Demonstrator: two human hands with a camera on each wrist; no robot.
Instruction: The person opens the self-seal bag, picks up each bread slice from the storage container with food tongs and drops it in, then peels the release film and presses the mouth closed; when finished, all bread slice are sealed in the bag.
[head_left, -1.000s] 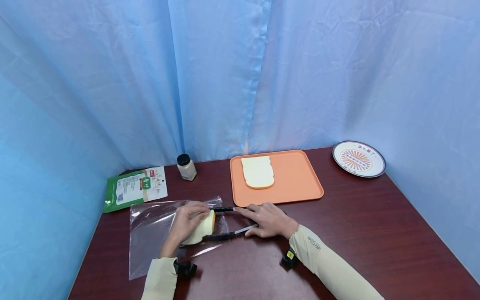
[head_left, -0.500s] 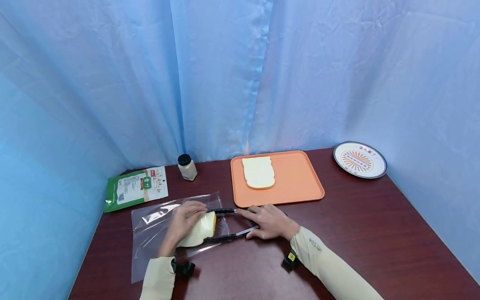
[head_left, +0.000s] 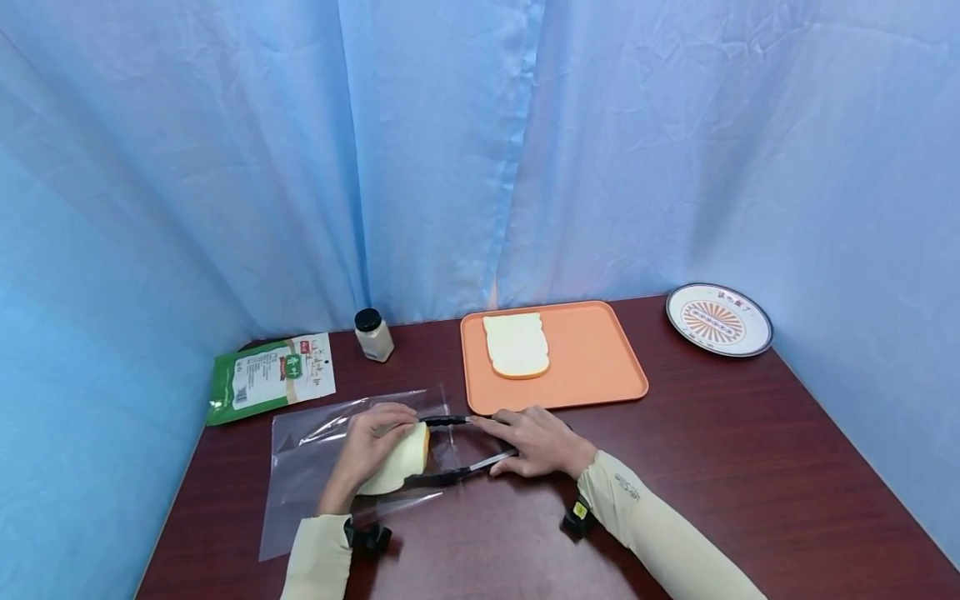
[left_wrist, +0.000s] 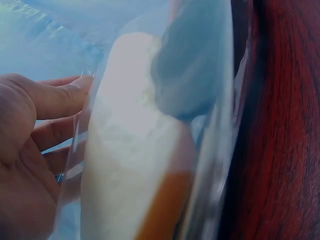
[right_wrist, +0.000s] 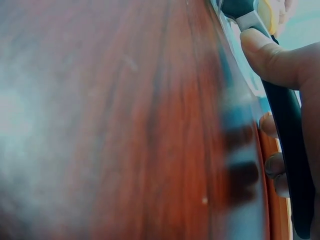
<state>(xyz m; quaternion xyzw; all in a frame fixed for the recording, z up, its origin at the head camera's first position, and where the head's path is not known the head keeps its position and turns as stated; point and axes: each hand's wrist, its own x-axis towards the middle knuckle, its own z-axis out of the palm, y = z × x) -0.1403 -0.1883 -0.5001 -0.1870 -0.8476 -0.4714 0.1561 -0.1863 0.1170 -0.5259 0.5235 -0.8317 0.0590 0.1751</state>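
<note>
A slice of bread (head_left: 405, 461) with an orange-brown crust lies inside a clear plastic bag (head_left: 300, 483) at the front left of the table. My left hand (head_left: 373, 446) pinches the bag's film between thumb and fingers beside the slice, as the left wrist view shows. My right hand (head_left: 540, 443) grips a pair of tongs (head_left: 491, 460) with black tips and metal arms. The tongs are spread apart, their tips reaching into the bag's right end, one at the slice's far side and one at its near side. The right wrist view shows the thumb on one tong arm.
An orange tray (head_left: 592, 358) behind the hands bears another bread slice (head_left: 517, 343). At the back left are a black-capped jar (head_left: 373, 336) and a green-and-white packet (head_left: 272, 377). A patterned plate (head_left: 718, 320) stands at the back right. Blue curtains (head_left: 442, 150) enclose the table.
The left part of the plastic bag has shifted and its creases differ slightly. Both hands, the tongs and the bread slice have stayed almost where they were.
</note>
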